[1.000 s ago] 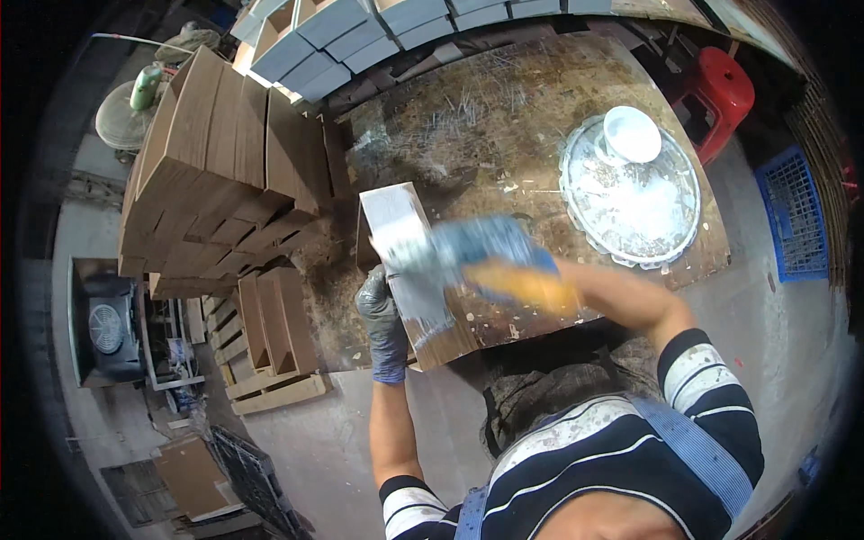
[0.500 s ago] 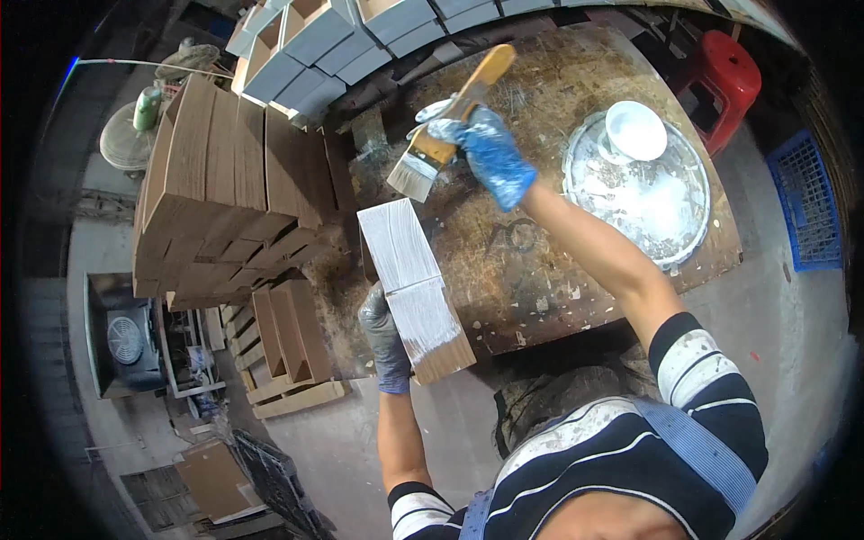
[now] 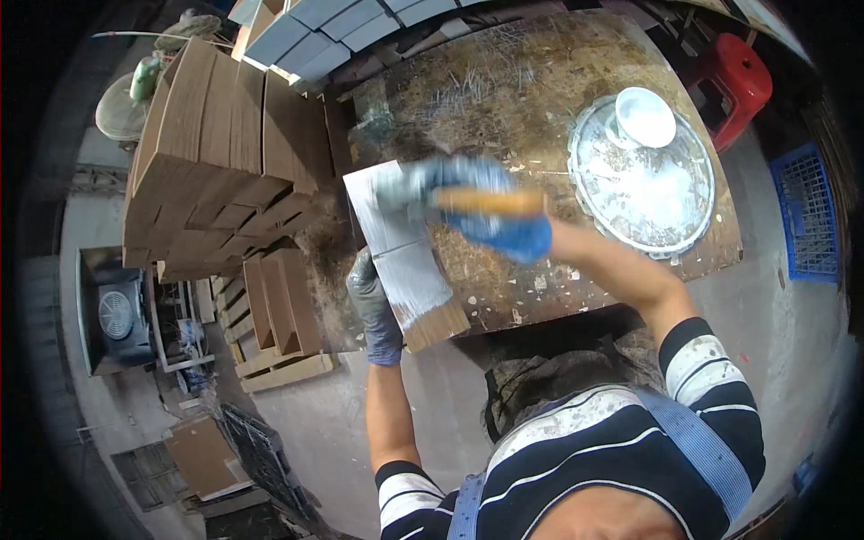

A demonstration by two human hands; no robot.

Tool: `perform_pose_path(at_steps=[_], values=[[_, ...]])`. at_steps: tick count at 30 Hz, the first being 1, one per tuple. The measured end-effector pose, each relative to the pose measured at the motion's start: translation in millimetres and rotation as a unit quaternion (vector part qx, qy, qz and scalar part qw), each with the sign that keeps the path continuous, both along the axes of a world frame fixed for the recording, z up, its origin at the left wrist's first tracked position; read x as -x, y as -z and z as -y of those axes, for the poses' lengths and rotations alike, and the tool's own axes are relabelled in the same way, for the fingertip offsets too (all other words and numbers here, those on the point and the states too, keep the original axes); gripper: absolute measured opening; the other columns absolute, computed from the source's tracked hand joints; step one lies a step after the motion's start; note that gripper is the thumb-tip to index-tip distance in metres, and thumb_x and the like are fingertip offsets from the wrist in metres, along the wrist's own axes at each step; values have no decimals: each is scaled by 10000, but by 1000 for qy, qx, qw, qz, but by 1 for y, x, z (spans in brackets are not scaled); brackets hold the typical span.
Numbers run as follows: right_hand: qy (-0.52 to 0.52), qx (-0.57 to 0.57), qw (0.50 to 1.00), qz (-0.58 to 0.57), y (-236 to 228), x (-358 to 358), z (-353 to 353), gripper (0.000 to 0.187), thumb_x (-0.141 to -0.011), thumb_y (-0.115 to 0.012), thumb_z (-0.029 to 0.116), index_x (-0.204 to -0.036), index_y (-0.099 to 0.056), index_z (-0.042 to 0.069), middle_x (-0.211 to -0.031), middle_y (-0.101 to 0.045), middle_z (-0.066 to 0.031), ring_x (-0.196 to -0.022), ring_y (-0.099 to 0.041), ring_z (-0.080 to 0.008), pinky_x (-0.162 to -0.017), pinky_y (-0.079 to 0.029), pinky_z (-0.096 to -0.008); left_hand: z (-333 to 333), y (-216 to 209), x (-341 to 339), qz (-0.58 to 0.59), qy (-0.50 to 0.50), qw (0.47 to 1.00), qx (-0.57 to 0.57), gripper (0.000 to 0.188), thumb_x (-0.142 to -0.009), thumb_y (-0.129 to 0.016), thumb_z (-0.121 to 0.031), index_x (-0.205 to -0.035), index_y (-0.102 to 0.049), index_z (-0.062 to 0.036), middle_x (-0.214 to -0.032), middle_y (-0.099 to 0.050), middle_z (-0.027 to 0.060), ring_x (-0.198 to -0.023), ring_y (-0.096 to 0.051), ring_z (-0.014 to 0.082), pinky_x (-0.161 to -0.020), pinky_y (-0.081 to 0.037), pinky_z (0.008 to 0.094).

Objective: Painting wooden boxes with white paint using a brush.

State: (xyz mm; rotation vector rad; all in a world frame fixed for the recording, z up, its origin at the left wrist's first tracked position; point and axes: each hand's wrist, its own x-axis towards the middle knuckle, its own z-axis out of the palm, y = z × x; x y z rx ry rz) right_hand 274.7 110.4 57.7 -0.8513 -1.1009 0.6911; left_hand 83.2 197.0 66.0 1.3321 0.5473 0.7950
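Note:
My left hand (image 3: 367, 292), in a grey paint-smeared glove, grips the left side of a long wooden box (image 3: 414, 274). White paint covers most of the box's upward face; the end nearest me is bare brown wood. Over the far end, my right hand (image 3: 504, 229) in a blue glove is closed on a paintbrush (image 3: 490, 201). Its wooden handle points right, and motion blurs the bristle end at the white surface, so exact contact is hard to make out. To the right, a white bowl (image 3: 646, 117) sits on a round, paint-covered lid (image 3: 643, 207).
Brown unpainted boxes (image 3: 211, 135) are stacked high to the left of the worktable (image 3: 504, 81). White-painted boxes (image 3: 315, 54) stand in rows at the back. A red stool (image 3: 742, 76) and a blue crate (image 3: 804, 216) are on the right. A wooden pallet (image 3: 288, 371) lies lower left.
My right hand has brought the brush down and toward me onto the box's far end, its handle swinging from upright to sideways. My left hand keeps its hold on the box.

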Motion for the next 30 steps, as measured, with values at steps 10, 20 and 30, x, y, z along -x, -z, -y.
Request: perform_pose_path(at_steps=[10,20,30], values=[[-203,-20,977,-56,-41,35,85,315,-798,-526,101,-1112,-508,81,-1109,-528,-120,-923,-571,-253,-779,-481,-340,9,1,-3,-41,-12,996,-77,79,-807,-579,-46,-883,-596,-29,-829,-610,9,-727,-550,82,-646,-463,232],[168,-72,950,251,-74,31,41,209,-737,-608,134,-922,-591,39,-822,-621,-110,-717,-604,-251,-650,-474,-343,6,18,-13,-128,-44,976,-171,134,-800,-570,-61,-920,-600,-10,-798,-596,7,-700,-516,66,-620,-427,221],[120,-78,988,60,-53,39,54,174,-818,-561,106,-975,-589,36,-810,-615,-83,-755,-594,-143,-638,-479,-278,3,21,-11,-73,-43,989,-121,105,-767,-603,-18,-872,-605,-9,-785,-606,0,-699,-524,69,-628,-439,221]])
